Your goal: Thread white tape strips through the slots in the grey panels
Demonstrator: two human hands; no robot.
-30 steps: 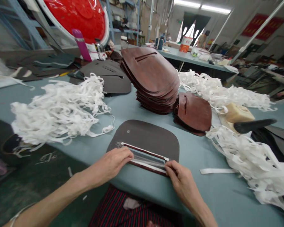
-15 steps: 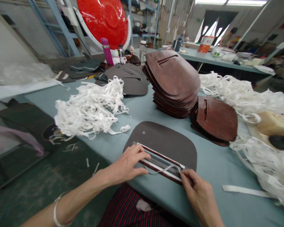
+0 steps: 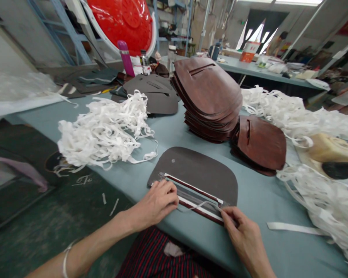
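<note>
Left hand (image 3: 160, 199), grip unclear, curls over the panel (image 3: 201, 170); right hand (image 3: 242, 228) pinches a strip (image 3: 197, 205).

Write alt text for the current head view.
The left hand touches a slotted dark grey panel while the right hand pinches a thin pale strip. On the bluish table, brown pieces are stacked beyond, with heaped white strips to either side.

A single camera, worn on the head, faces forward and down over the table (image 3: 255, 197) — close above the left hand (image 3: 161, 199) and right hand (image 3: 241, 227), which sit low in view — and looks, slightly tilted, across to a far curtain (image 3: 263, 18).
</note>
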